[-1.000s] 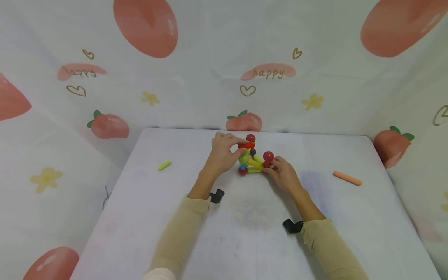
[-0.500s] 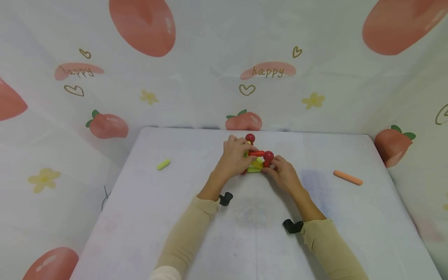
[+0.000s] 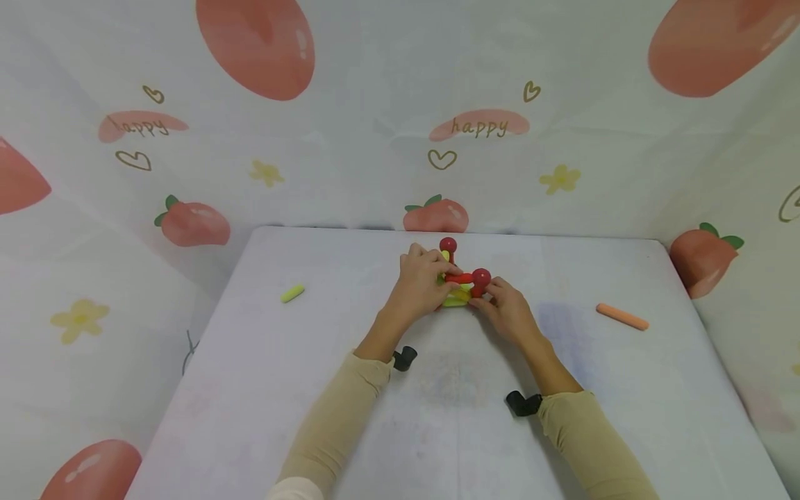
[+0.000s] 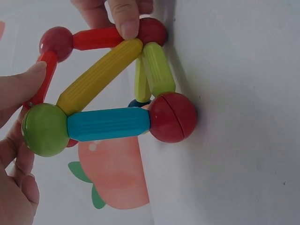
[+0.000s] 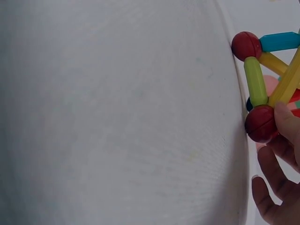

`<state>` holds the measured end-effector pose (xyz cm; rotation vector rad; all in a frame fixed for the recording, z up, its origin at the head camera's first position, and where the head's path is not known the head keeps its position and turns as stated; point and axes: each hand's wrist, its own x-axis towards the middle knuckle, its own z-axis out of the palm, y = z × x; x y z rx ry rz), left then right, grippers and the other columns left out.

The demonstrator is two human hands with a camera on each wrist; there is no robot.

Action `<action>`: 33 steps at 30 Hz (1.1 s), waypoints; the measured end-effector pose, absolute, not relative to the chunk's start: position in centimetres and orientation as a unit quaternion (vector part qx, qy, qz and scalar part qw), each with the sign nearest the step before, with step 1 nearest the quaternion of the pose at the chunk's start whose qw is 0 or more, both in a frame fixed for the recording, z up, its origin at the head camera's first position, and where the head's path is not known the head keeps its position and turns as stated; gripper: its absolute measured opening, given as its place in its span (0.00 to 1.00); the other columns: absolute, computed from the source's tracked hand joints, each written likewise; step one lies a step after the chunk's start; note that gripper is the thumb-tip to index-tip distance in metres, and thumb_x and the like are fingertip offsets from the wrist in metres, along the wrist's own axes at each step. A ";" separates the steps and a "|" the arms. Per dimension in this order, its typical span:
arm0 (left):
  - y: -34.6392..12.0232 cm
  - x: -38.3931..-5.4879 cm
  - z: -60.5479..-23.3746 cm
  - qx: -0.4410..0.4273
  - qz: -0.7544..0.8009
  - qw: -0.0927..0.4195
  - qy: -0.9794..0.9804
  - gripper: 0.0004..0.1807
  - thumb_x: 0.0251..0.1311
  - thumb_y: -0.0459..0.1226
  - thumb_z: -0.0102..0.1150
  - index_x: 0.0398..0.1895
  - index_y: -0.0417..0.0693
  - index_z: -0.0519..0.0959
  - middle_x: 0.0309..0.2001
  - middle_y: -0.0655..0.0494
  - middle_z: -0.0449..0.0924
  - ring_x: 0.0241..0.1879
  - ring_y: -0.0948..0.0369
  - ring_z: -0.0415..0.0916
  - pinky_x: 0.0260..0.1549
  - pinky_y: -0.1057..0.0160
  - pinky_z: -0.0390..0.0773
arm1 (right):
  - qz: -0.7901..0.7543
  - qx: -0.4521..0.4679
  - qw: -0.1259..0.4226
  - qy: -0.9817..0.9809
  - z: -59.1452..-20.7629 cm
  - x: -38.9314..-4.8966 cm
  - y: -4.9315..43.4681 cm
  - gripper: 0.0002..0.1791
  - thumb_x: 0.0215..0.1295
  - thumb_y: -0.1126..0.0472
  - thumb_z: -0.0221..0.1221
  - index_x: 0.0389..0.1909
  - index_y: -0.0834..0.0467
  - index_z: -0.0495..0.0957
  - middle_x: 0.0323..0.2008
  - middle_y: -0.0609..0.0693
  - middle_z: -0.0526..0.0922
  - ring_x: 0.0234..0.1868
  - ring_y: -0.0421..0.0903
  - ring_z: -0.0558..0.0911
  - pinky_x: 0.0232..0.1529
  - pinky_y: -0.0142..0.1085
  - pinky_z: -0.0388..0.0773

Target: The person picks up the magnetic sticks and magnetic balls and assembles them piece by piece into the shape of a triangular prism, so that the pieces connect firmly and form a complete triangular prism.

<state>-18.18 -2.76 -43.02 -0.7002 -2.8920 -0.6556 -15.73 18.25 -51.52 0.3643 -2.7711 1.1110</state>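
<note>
A magnetic ball-and-stick frame (image 4: 108, 124) stands on the table, made of red and green balls joined by colored sticks. My left hand (image 3: 421, 278) pinches a red magnetic stick (image 4: 47, 77), thumb along one side, spanning from the green ball (image 4: 45, 130) to the upper red ball (image 3: 480, 278). At the frame's lower right corner, my right hand (image 3: 509, 312) grips the lower red ball (image 5: 260, 123) where the yellow stick (image 4: 98, 77) meets it. A blue stick (image 4: 108, 124) rises under the green ball. In the head view, my left hand hides much of the frame.
A loose lime stick (image 3: 292, 293) lies at the table's left, and an orange stick (image 3: 621, 317) at the right. Behind the table's far edge hangs a fruit-patterned cloth (image 3: 350, 160). Black wrist mounts (image 3: 523, 403) sit under both forearms.
My left hand has moved right with the red stick, from above the green ball to the upper red ball at the right. My right hand has kept its place.
</note>
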 end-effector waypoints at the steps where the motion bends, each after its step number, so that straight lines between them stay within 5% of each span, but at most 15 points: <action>1: -2.7 -18.2 -43.1 -0.231 -0.212 0.051 -0.948 0.14 0.60 0.48 0.72 0.49 0.65 0.89 0.48 0.61 0.84 0.49 0.58 0.66 0.47 0.56 0.67 | 0.369 0.119 0.066 -0.919 -51.5 -15.7 18.2 0.14 0.61 0.59 0.71 0.46 0.60 0.85 0.42 0.54 0.83 0.34 0.47 0.79 0.38 0.37 0.79; 9: -2.7 -18.0 -43.6 -0.224 -0.204 0.073 -0.950 0.13 0.58 0.47 0.74 0.47 0.62 0.89 0.47 0.61 0.84 0.47 0.57 0.66 0.44 0.57 0.66 | 0.366 0.113 0.064 -0.922 -51.6 -15.7 18.0 0.12 0.62 0.58 0.71 0.44 0.60 0.86 0.40 0.53 0.82 0.35 0.47 0.78 0.37 0.37 0.78; 17: -4.4 -17.2 -43.8 -0.154 -0.259 0.074 -0.951 0.26 0.53 0.52 0.76 0.54 0.57 0.82 0.50 0.55 0.76 0.48 0.56 0.67 0.47 0.57 0.71 | 0.357 0.092 0.045 -0.928 -51.3 -15.4 17.9 0.13 0.63 0.56 0.71 0.43 0.59 0.85 0.39 0.52 0.81 0.35 0.47 0.79 0.37 0.38 0.79; 23: -6.2 -17.2 -44.4 -0.105 -0.302 0.049 -0.946 0.26 0.57 0.55 0.72 0.50 0.50 0.79 0.45 0.52 0.83 0.43 0.56 0.70 0.43 0.59 0.73 | 0.365 0.072 -0.003 -0.928 -50.4 -14.8 16.9 0.15 0.59 0.52 0.74 0.37 0.57 0.82 0.32 0.50 0.79 0.30 0.45 0.79 0.32 0.34 0.76; 28: -6.7 -17.7 -44.7 -0.090 -0.341 0.012 -0.936 0.20 0.65 0.49 0.66 0.56 0.53 0.79 0.50 0.56 0.84 0.45 0.57 0.71 0.44 0.59 0.76 | 0.360 0.118 -0.076 -0.922 -49.1 -14.6 17.3 0.13 0.62 0.53 0.71 0.44 0.55 0.84 0.38 0.49 0.84 0.36 0.44 0.80 0.38 0.35 0.79; 33: -6.3 -18.9 -44.9 -0.103 -0.334 -0.006 -0.937 0.22 0.71 0.48 0.59 0.64 0.54 0.76 0.57 0.57 0.82 0.50 0.57 0.71 0.51 0.58 0.79 | 0.343 0.101 -0.060 -0.932 -48.4 -15.8 18.6 0.18 0.71 0.60 0.62 0.59 0.60 0.81 0.52 0.58 0.84 0.45 0.52 0.82 0.49 0.46 0.83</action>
